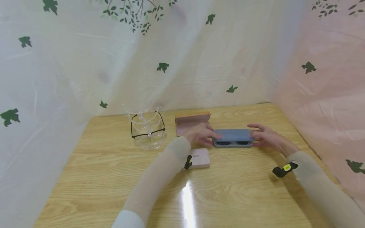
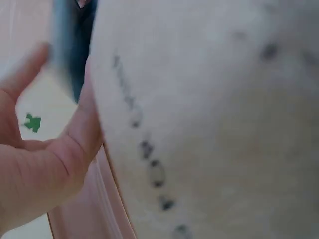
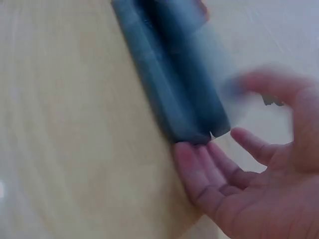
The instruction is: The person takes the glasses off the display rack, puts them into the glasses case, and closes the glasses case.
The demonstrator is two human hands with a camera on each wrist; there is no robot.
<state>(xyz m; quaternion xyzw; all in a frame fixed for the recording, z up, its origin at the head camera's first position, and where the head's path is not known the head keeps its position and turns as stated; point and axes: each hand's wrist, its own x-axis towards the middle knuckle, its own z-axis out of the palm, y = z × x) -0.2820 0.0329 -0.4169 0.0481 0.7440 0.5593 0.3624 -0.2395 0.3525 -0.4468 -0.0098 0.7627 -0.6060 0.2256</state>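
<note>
A blue glasses case (image 1: pixel 232 135) lies on the table with its lid partly raised, and dark lenses (image 1: pixel 243 143) show in the front gap. My left hand (image 1: pixel 201 133) holds its left end, thumb over the lid and fingers low at the side. At the right end my right hand (image 1: pixel 266 137) holds it too. In the right wrist view the fingertips (image 3: pixel 187 154) meet the end of the case (image 3: pixel 149 74), while the thumb is blurred beside the lid. The left wrist view shows the case (image 2: pixel 70 50) only in part, between thumb and fingers.
Behind my left hand stands an open pink-lined case (image 1: pixel 192 118). A pale box (image 1: pixel 201 157) with printed letters sits by my left wrist and fills much of the left wrist view. Further left, a clear stand (image 1: pixel 149 146) bears black-rimmed glasses (image 1: pixel 163 129). Printed sheeting (image 1: pixel 185 79) hangs behind the table.
</note>
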